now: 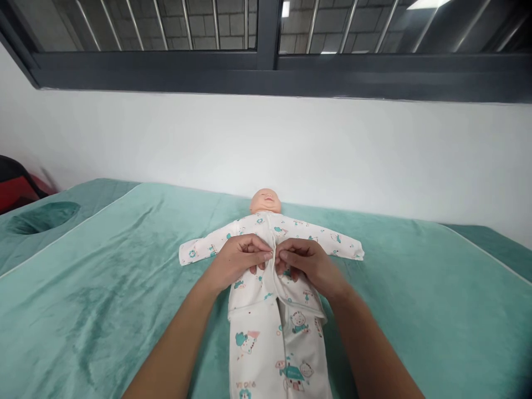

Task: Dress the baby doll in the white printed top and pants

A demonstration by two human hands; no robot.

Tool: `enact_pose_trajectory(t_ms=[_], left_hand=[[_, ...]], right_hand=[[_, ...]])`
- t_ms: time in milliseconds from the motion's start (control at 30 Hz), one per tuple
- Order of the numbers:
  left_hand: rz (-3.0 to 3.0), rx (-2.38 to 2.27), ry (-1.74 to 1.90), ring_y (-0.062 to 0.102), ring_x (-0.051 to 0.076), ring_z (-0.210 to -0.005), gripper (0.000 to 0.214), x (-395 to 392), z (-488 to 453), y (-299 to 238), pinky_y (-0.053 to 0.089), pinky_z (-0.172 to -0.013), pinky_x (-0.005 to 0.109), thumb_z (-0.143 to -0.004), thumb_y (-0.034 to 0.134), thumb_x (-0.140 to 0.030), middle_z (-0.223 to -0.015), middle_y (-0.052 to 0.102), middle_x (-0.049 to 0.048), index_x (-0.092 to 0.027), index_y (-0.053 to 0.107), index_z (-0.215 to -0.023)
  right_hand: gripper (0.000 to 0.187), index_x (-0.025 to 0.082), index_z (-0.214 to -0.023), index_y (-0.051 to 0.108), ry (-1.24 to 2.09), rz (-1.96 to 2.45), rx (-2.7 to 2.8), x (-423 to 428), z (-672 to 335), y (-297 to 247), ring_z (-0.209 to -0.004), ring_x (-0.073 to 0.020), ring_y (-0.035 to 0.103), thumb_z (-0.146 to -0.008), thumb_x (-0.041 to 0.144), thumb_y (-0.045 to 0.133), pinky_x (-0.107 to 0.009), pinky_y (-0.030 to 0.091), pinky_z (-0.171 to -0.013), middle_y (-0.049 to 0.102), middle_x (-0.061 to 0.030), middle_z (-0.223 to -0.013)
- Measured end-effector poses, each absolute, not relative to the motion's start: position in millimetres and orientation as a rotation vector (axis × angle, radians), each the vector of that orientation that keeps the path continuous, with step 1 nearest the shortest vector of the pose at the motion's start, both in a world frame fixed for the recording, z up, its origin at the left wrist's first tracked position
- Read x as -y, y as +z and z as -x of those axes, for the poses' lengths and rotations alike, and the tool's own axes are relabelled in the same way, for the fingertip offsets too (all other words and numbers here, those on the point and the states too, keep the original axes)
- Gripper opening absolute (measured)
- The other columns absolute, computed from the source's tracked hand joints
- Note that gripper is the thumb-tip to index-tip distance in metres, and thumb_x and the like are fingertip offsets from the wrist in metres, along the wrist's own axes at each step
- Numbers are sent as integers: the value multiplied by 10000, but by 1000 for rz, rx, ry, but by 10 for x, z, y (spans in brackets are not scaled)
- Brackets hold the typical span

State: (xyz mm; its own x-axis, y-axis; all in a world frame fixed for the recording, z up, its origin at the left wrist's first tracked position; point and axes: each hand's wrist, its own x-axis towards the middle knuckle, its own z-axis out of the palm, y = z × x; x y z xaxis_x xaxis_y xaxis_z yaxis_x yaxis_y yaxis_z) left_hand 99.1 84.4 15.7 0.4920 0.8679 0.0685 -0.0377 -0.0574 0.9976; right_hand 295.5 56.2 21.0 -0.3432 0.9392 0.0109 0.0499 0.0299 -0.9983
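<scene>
A baby doll [266, 200] lies on its back in the middle of a teal blanket [103, 288], head toward the wall. It wears a white printed top [291, 227] with sleeves spread out and matching white trousers [257, 349]. My left hand [239, 257] pinches the left edge of the top's front opening at the chest. My right hand [307, 263] pinches the right edge, fingertips almost touching the left hand's. Both hands are closed on the fabric.
The blanket covers a wide bed or table that reaches the white wall [332, 155]. A dark-framed window [266, 66] runs above. At the far left sit a round dent in the blanket [41, 216] and a red and black object [16, 188].
</scene>
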Motion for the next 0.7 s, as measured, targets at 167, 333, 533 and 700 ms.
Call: enact_pose_trajectory(t_ms=[167,333,533,700], left_hand=[[-1425,-789,874,537,72,-573,140,-852,-982,152,424,-536,181,-746,734,-274,-639,619,-13,-151,669,-758],[-1451,-774,851,538,72,-587,162,-855,-973,158,443,-551,187,-766,715,-306,-688,633,4,-145,696,-756],[-1426,-814,834,547,69,-554,149,-853,-948,203,456,-546,183,-762,718,-298,-639,621,-13,-154,685,-782],[-1390,-818,806,558,79,-522,140,-855,-932,203,464,-505,196,-781,678,-268,-664,619,-10,-156,644,-858]], right_hand=[[180,180,-853,582,1410,1147,1533,-550,-2918,240,-587,-87,521,-786,306,692,-173,386,-483,615,3,-670],[228,194,-819,533,1352,1213,1541,-543,-2877,246,-531,-72,455,-747,313,713,-171,341,-444,570,38,-616],[172,201,-769,531,949,1347,1711,-526,-2757,199,-549,-77,440,-773,305,668,-195,333,-494,540,49,-612],[151,199,-729,514,465,1394,1914,-516,-2659,164,-582,-77,439,-761,231,658,-216,333,-559,518,58,-640]])
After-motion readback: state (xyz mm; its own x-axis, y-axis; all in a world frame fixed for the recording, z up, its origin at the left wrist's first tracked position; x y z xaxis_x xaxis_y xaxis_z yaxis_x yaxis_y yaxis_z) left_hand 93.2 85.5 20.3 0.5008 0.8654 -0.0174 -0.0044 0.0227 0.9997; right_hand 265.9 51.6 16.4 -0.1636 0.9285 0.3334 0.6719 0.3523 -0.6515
